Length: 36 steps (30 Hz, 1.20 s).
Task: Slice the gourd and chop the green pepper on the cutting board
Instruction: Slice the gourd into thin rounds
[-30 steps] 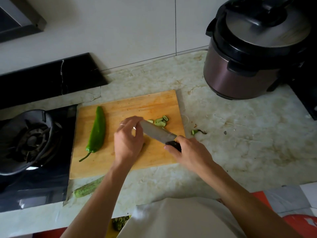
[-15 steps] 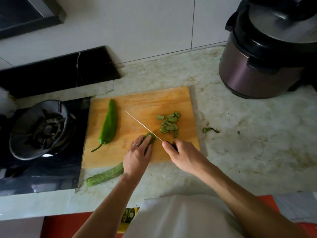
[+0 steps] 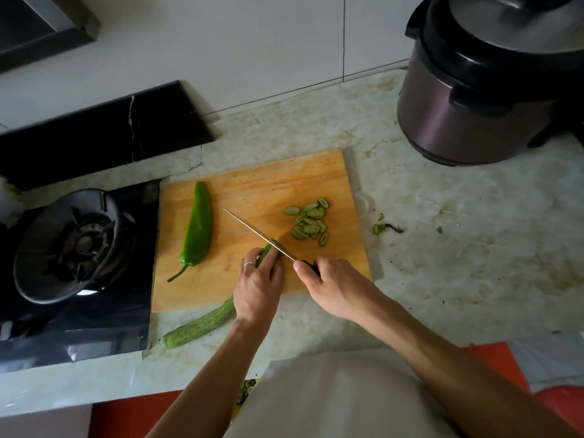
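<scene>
the gourd lies slantwise, its near end hanging off the board onto the counter, nearer than and left of the two hands. the left hand lies over its far part, fingers curled down on it to pin it to the wood; a ring shows on one finger. only a short dark green tip of the gourd pokes out beyond those fingers.

just right of the left hand, the right hand wraps tightly round the dark handle of the knife, thumb along the top. the blade runs away up-left from that grip, seen edge-on, and crosses the gourd's tip right beside the left fingertips; whether it has bitten in, i cannot tell.

beyond the right hand and slightly right of the blade sits a small heap of slices on the board. left of the left hand, well apart from the blade, the pepper lies whole on the board, stem toward the person.

right of the board, past the right hand, a green scrap rests on the counter. farther right and back stands a cooker. far left of the grip is a burner.
</scene>
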{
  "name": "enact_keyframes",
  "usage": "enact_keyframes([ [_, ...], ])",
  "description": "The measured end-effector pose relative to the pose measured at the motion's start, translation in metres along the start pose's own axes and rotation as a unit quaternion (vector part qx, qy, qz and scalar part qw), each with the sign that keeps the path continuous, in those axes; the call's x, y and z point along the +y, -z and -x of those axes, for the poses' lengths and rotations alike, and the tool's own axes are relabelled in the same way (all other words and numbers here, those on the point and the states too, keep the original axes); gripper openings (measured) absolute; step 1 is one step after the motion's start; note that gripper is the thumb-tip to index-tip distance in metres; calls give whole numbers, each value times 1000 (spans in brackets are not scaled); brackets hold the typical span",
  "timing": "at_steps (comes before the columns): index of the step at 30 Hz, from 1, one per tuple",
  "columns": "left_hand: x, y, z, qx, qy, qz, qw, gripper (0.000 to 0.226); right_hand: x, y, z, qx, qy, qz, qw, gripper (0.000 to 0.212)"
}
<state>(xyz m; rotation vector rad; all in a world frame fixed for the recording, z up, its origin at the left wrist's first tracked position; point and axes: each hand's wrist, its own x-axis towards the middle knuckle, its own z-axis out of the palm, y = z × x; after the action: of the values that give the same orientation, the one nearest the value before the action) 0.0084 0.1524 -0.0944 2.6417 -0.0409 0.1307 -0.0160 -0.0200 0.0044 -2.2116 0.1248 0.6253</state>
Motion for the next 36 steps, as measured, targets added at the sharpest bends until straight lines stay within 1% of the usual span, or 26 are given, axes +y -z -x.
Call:
enact_keyframes([
  [4, 1, 0, 0, -5, 17, 2, 1000, 29, -2, -1, -1, -8, -23, -14, 1000, 47],
  [8, 2, -1, 1, 0, 19, -3, 1000, 28, -1, -3, -7, -5, -37, -19, 999, 53],
  [12, 2, -1, 1, 5, 10, -13, 1000, 28, -3, -3, -6, -5, -34, -1, 999, 50],
  [18, 0, -2, 2, 10, -17, -27, 999, 29, -5, -2, -9, 5, -35, 10, 999, 52],
  [24, 5, -2, 1, 14, -10, -25, 1000, 23, -10, -8, -13, 9, -23, 38, 999, 47],
  [27, 2, -2, 0, 12, -14, -19, 1000, 22, -11, -8, -17, 4, -28, 26, 999, 50],
  [30, -1, -3, 0, 11, -30, -24, 999, 26, -8, -7, -16, 2, -28, 16, 999, 52],
  [36, -1, -5, 0, 24, -30, -26, 999, 29, -2, -4, -12, 3, -21, 39, 999, 57],
])
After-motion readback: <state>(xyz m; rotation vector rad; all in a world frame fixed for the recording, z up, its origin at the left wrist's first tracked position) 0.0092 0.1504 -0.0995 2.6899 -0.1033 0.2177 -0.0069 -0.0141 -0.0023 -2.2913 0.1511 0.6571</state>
